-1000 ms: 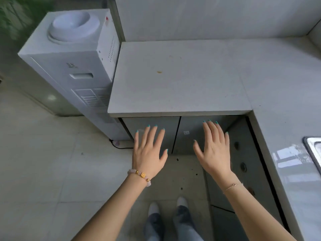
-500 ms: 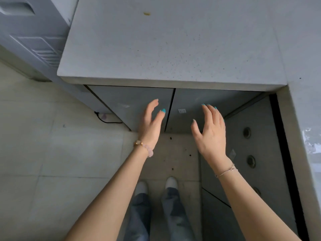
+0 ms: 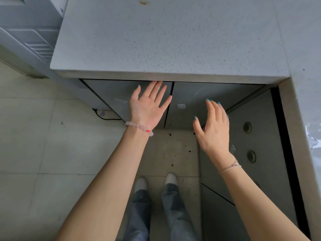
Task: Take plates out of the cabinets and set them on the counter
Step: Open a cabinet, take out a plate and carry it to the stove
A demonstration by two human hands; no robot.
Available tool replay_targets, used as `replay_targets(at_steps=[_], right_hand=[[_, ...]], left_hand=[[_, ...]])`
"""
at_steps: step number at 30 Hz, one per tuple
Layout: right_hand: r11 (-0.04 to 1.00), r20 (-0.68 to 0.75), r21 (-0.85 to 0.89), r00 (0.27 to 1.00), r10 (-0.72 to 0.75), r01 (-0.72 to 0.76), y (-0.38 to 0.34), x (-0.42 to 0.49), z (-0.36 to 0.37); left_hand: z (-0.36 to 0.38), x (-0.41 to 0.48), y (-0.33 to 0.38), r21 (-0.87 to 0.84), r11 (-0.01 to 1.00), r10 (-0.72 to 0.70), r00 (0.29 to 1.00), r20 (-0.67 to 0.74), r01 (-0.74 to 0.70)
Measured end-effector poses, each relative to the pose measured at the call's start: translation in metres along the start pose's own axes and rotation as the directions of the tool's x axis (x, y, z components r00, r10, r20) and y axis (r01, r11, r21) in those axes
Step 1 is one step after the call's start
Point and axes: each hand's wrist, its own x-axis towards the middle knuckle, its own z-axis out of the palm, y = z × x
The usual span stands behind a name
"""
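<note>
The left door (image 3: 111, 96) and right door (image 3: 205, 96) of the cabinet, centre frame under the tabletop (image 3: 165, 40), are shut, so anything inside is hidden. The left hand (image 3: 147, 108) lies palm up against the left door, fingers straight, their tips lost under the tabletop's lip. The right hand (image 3: 213, 131) hovers before the right door, fingers loosely spread, holding nothing.

left hand (image 3: 147, 108): palm facing up, fingers straight and spread, thumb out to the left, holding nothing.
right hand (image 3: 214, 131): back facing up, fingers close together and slightly bent, thumb held apart, holding nothing.
left forearm (image 3: 111, 180): bare, stretched forward.
right forearm (image 3: 251, 197): bare, stretched forward.
</note>
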Motion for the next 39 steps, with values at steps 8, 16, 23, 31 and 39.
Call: replay_targets(at_steps=[8,16,23,31,39], right_hand=[[0.997,-0.034,-0.07,0.999,-0.039,0.037,-0.011,-0.006,-0.024],[0.993,-0.063,-0.111,0.997,-0.051,0.044,-0.014,-0.017,-0.043],[0.993,-0.114,-0.102,0.991,-0.069,0.058,-0.026,-0.023,-0.06],[0.987,-0.058,-0.12,0.991,-0.117,0.109,-0.06,-0.03,-0.068],[0.984,-0.05,-0.116,0.988,-0.143,0.136,-0.09,-0.043,-0.078]], left_hand=[[0.019,-0.003,0.004,0.061,0.998,-0.014,0.995,-0.095,0.02],[0.022,-0.004,0.003,-0.051,0.998,-0.034,0.998,-0.049,0.032],[0.021,-0.02,0.002,-0.083,0.995,-0.071,0.99,-0.119,0.061],[-0.017,-0.088,0.013,0.092,0.985,-0.129,0.972,-0.196,0.149],[-0.058,-0.139,0.057,0.332,0.901,-0.106,0.885,-0.454,0.278]])
